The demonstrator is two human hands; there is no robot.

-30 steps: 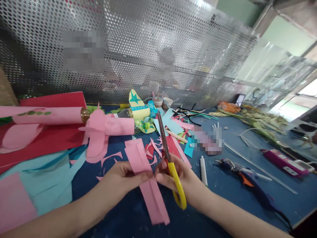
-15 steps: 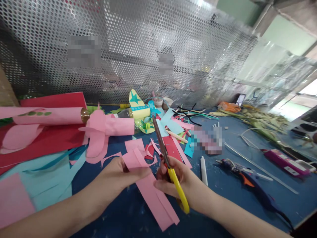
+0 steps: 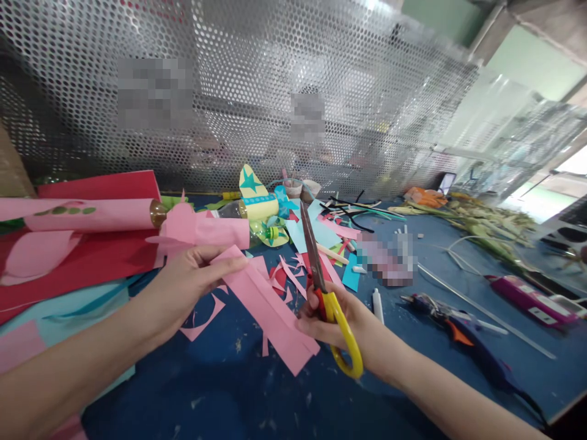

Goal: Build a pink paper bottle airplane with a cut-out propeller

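Pinched at its upper left end, a folded strip of pink paper (image 3: 266,302) hangs from my left hand (image 3: 197,272) above the blue table. My right hand (image 3: 337,321) is wrapped round a pair of scissors (image 3: 342,336) with yellow and red handles. Their blades point up and away, and look closed. The fingertips of my right hand are close to the strip's lower right part; whether they touch it I cannot tell. Pink offcuts (image 3: 208,318) lie under and behind the strip. Beyond my left hand is a pink paper-wrapped bottle (image 3: 220,232).
A glue gun (image 3: 468,342) and a white pen (image 3: 377,305) lie on the right, with a purple power strip (image 3: 532,299) further over. Red card (image 3: 92,263) and light blue sheets (image 3: 96,311) cover the left. A perforated metal screen (image 3: 247,91) stands along the back.
My left hand has shifted left and up, drawing the pink strip out flatter and longer. My right hand has moved slightly right with the scissors.
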